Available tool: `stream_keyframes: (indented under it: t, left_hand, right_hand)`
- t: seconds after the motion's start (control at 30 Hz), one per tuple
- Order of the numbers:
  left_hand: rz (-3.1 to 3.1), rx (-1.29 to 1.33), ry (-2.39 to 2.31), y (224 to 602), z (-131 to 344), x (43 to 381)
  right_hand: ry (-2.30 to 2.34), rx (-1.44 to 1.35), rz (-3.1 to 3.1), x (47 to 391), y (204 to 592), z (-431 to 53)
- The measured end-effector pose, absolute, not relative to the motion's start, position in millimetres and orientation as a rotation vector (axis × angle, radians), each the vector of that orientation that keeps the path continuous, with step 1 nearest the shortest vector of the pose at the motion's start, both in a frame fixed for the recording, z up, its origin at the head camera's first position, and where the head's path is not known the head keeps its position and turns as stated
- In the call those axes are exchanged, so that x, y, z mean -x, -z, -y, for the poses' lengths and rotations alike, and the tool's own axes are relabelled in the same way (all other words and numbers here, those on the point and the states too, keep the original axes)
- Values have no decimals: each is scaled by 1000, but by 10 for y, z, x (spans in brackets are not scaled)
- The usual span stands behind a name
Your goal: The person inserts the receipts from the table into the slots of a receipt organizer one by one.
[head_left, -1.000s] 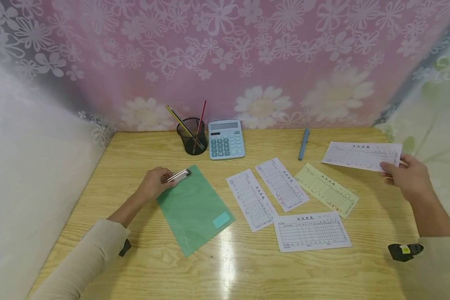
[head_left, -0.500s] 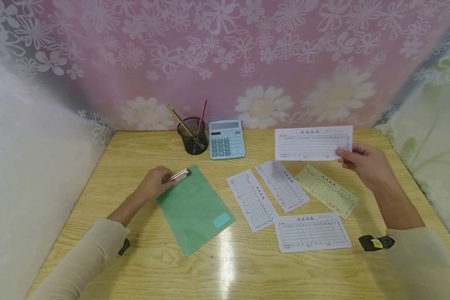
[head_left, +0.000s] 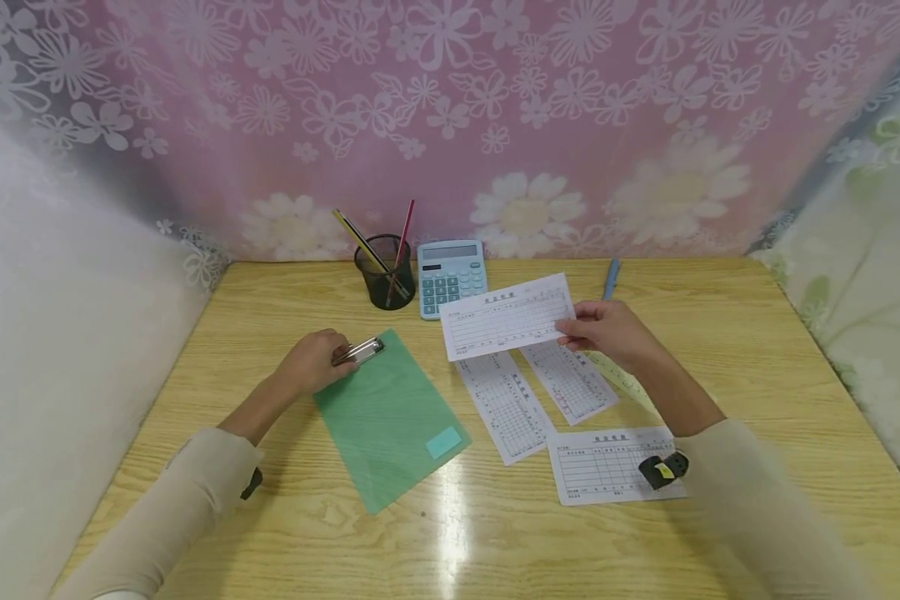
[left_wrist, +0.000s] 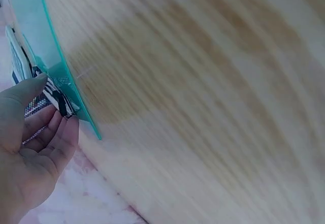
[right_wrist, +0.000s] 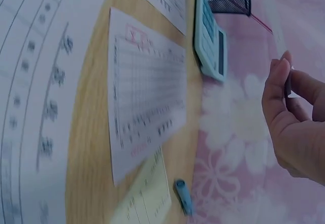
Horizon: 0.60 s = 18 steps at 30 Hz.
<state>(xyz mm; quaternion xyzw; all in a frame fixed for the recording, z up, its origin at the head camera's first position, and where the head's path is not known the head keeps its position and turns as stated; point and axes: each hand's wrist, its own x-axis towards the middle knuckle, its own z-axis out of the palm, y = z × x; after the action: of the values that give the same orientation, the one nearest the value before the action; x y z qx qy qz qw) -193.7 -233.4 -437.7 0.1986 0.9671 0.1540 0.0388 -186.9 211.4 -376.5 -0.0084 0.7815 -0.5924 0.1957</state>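
while aloft, rcpt [head_left: 504,317] in r hand [head_left: 611,333]

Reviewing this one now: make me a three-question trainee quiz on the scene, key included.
1. What does the right grip hold? A) blue pen B) white paper slip C) yellow pencil
2. True or false: in the head view, the mesh cup stands beside the calculator.
3. Fill in: the left grip holds the green clipboard by its metal ____.

Key: 1. B; 2. true; 3. clip
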Motion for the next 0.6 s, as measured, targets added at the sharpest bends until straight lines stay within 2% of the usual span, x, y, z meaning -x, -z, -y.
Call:
stream_keyframes:
  t: [0.37, 0.6]
  left_hand:
    - [-2933, -693, -406, 4356, 2236, 2007]
    - [-2921, -675, -350, 4352, 2197, 2057]
  right_hand:
    - [1440, 49, -2155, 1923, 4058, -1433]
    - [1386, -41, -2088, 1934, 4183, -1032]
